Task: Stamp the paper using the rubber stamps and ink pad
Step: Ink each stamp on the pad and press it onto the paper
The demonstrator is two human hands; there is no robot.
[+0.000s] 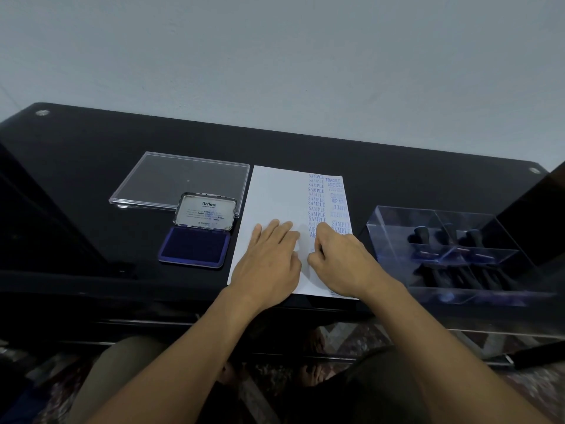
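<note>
A white sheet of paper (275, 194) lies on the black table, its right side covered with blue stamped words. My left hand (269, 258) presses flat on the sheet's lower half, fingers straight. Just to its right, my right hand (339, 261) is curled on the paper, fingers closed round a small dark rubber stamp (309, 254) of which only a tip shows. The open ink pad (194, 246), blue with its lid raised, sits left of the paper. More stamps (458, 264) with black handles lie in a clear box at the right.
A clear plastic lid (171, 179) lies flat behind the ink pad. The clear box (397, 218) stands right of the paper near the table's front edge. The black glass table (91, 148) meets a pale wall behind. My knees show below the table edge.
</note>
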